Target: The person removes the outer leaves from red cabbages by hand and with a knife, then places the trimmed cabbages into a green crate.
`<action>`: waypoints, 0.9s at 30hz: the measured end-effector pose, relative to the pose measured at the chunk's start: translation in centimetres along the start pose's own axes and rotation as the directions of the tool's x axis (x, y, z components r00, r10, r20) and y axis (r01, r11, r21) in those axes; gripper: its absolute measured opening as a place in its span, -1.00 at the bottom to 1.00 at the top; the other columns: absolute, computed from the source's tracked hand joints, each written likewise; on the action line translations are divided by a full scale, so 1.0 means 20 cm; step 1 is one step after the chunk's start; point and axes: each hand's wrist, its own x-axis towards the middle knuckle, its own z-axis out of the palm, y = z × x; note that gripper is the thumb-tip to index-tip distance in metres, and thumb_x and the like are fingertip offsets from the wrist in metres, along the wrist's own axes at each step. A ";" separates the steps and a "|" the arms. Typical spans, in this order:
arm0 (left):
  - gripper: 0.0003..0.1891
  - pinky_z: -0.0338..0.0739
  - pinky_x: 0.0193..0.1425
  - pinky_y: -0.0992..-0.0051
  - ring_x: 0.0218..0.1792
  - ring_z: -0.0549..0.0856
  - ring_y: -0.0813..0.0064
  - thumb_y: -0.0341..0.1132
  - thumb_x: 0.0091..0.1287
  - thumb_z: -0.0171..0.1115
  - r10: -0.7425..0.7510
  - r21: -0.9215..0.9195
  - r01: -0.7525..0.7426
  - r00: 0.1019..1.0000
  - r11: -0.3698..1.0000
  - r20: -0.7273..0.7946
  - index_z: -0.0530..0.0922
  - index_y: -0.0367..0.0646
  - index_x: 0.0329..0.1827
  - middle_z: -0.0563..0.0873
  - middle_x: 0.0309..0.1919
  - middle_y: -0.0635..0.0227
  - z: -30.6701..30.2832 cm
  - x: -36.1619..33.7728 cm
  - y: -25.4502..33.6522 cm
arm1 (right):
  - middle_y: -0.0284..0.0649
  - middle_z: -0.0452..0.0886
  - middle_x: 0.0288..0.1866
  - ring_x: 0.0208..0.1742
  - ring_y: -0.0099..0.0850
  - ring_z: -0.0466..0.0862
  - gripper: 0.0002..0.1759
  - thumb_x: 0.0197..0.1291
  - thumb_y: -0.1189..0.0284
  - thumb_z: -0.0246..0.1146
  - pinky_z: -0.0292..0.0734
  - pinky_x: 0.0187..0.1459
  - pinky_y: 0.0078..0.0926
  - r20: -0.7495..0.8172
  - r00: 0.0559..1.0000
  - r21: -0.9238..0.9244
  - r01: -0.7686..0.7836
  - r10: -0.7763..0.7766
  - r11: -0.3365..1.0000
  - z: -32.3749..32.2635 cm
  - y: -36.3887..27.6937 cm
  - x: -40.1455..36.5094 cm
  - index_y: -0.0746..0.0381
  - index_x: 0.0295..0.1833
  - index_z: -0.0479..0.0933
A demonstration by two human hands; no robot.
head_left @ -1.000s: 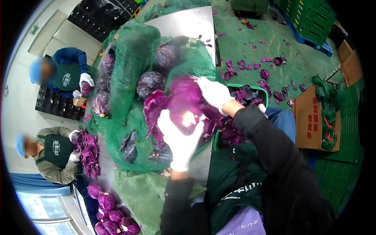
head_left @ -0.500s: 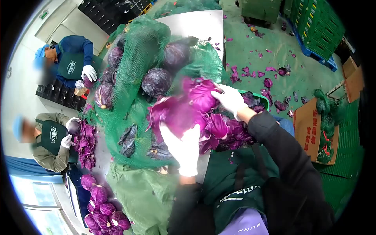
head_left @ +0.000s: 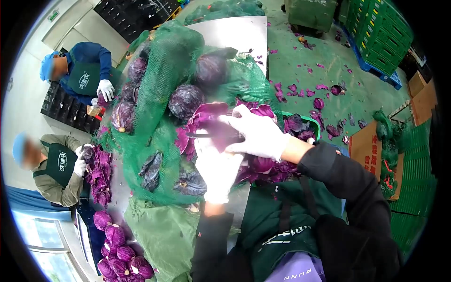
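A red cabbage (head_left: 210,113) with loosened outer leaves is between my white-gloved hands, its lower part blurred. My left hand (head_left: 215,164) supports it from below, fingers bent against it. From the right, my right hand (head_left: 260,132) presses its fingers on the cabbage. A thin dark object crosses between the hands, too blurred to identify. Just beyond them, a whole dark cabbage (head_left: 186,101) lies on green netting (head_left: 162,84). Loose purple leaves (head_left: 263,164) are piled under my right hand.
Two co-workers in aprons handle cabbages at the left side. Peeled cabbages (head_left: 115,237) are heaped at lower left. A green basket (head_left: 300,116) of leaves stands beside my right forearm. Cardboard box (head_left: 364,152) and stacked green crates (head_left: 383,37) are at right.
My right hand has moved left and down, from the outer leaf onto the cabbage, close to my left hand. The bright leaf it held up is no longer raised.
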 end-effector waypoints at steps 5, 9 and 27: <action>0.05 0.37 0.45 0.13 0.40 0.43 -0.16 0.07 0.12 0.50 0.121 0.223 -0.096 0.988 0.970 -0.098 0.19 -0.47 0.50 0.36 0.40 -0.29 0.04 0.00 -0.04 | -0.08 0.54 -0.11 -0.18 -0.15 0.67 -0.55 0.23 0.05 0.27 0.60 -0.18 -0.19 0.007 0.992 -0.162 0.127 -0.128 0.979 0.04 0.03 0.22 0.22 -0.04 0.57; 0.09 0.52 0.25 0.04 0.36 0.45 -0.13 0.17 0.04 0.52 0.138 0.303 -0.093 0.982 0.948 -0.128 0.23 -0.47 0.46 0.41 0.38 -0.22 0.07 0.01 -0.06 | -0.06 0.63 -0.28 -0.17 -0.10 0.69 -0.61 0.27 0.08 0.26 0.59 -0.15 -0.14 -0.019 0.999 -0.193 0.043 -0.048 0.980 0.12 0.14 0.37 0.21 -0.08 0.55; 0.10 0.36 0.30 0.04 0.49 0.29 -0.02 0.25 0.11 0.41 0.056 0.251 -0.035 0.995 0.967 -0.078 0.15 -0.35 0.54 0.32 0.45 -0.14 0.03 -0.03 -0.04 | -0.18 0.65 -0.13 -0.07 -0.18 0.67 -0.59 -0.02 0.17 0.45 0.57 -0.03 -0.26 0.518 0.855 -0.030 0.068 -0.043 0.997 -0.13 0.01 0.38 0.12 -0.05 0.70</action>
